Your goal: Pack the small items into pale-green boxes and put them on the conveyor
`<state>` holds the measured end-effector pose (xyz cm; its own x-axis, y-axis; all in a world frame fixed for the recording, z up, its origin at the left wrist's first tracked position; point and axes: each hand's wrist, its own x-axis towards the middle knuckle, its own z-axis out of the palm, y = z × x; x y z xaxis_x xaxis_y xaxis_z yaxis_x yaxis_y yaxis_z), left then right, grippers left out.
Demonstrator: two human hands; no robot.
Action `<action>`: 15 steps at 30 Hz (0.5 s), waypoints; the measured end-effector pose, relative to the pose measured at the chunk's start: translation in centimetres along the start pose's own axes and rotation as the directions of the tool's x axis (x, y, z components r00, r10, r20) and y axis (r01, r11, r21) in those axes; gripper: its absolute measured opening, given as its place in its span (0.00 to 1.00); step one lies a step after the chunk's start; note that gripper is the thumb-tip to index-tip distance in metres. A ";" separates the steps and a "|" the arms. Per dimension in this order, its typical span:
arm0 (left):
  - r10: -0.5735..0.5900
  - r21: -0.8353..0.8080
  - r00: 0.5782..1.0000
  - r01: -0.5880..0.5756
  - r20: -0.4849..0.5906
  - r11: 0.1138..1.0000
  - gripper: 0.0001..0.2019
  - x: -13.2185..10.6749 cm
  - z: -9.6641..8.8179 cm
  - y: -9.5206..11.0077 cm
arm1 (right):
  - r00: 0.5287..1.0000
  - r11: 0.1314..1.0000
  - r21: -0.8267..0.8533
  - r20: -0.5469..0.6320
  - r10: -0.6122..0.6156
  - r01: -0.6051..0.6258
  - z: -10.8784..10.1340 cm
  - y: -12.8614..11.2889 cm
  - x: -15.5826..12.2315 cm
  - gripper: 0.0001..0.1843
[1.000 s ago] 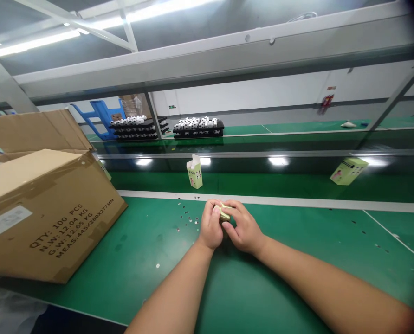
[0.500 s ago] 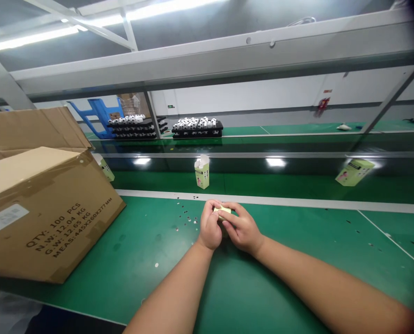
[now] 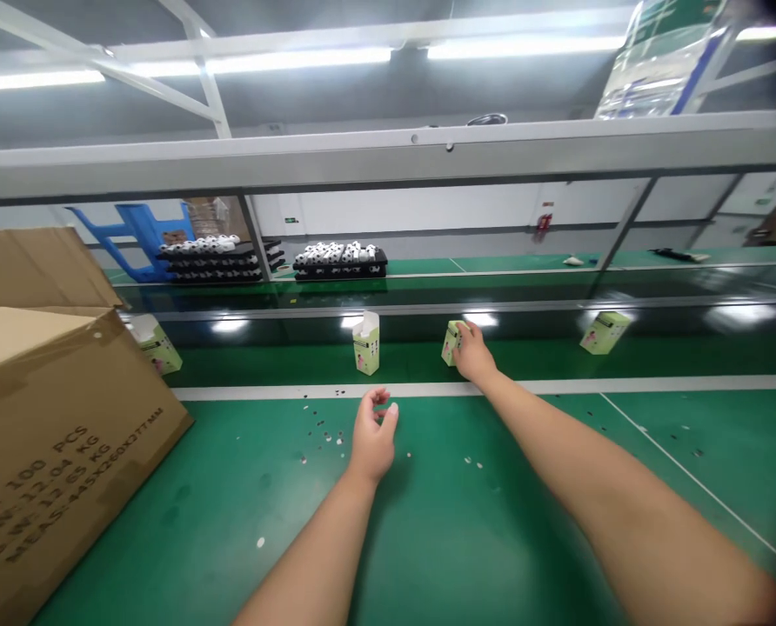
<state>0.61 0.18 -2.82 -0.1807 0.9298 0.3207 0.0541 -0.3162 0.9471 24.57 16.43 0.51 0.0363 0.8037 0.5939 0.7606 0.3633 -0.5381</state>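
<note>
My right hand (image 3: 474,353) is stretched forward past the white strip, its fingers closed around the right side of a small light-green box (image 3: 450,342). That box stands on the dark green belt (image 3: 414,356). Over the near worktop, my left hand (image 3: 372,436) holds nothing, its fingers loosely curled and the thumb apart. Just beyond it on the belt stands another green box (image 3: 366,344) with its top flaps raised. A third green box (image 3: 605,333) sits farther right, slightly turned.
A large brown carton (image 3: 81,443) fills the left side, partly covering a green box (image 3: 157,345). Small dark and white bits (image 3: 323,426) lie scattered on the green worktop (image 3: 440,539). Black trays (image 3: 340,270) of white-and-black items stand across the belt under a metal frame.
My hands have separated. The right one has carried the green box forward and right onto the belt, while the left one stays back, its fingers off the box. The view has tilted up and right.
</note>
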 end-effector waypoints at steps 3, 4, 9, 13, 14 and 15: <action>-0.024 0.039 1.000 0.023 0.020 0.999 0.15 0.0 0.1 -0.1 | 1.000 0.996 -0.085 0.009 -0.022 0.023 -0.2 0.7 0.0 0.29; -0.031 0.046 0.999 0.030 0.019 0.998 0.15 0.0 0.1 -0.1 | 0.999 0.992 -0.119 -0.021 -0.047 0.044 -0.1 0.2 -0.3 0.30; -0.025 0.043 0.999 0.026 -0.022 0.999 0.14 0.2 0.1 0.0 | 0.976 0.975 0.026 -0.006 -0.219 0.219 3.9 -5.0 -1.5 0.42; -0.043 0.028 0.996 0.046 -0.084 0.999 0.14 0.4 -0.2 0.2 | 0.982 0.939 0.337 0.187 0.007 -0.071 9.3 -9.1 -1.2 0.54; -0.038 0.024 0.994 0.041 -0.099 0.999 0.15 0.4 -0.3 0.2 | 0.975 0.919 0.368 0.213 0.066 -0.143 10.3 -9.9 -1.2 0.53; -0.030 0.024 0.993 0.033 -0.115 0.999 0.16 0.4 -0.4 0.2 | 0.971 0.903 0.387 0.211 0.110 -0.186 11.0 -10.5 -1.4 0.50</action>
<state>0.18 0.43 -2.51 -0.2941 0.9109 0.2896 0.0713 -0.2813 0.9570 9.38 16.69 -1.26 -0.0173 0.9200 0.3916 0.4295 0.3605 -0.8280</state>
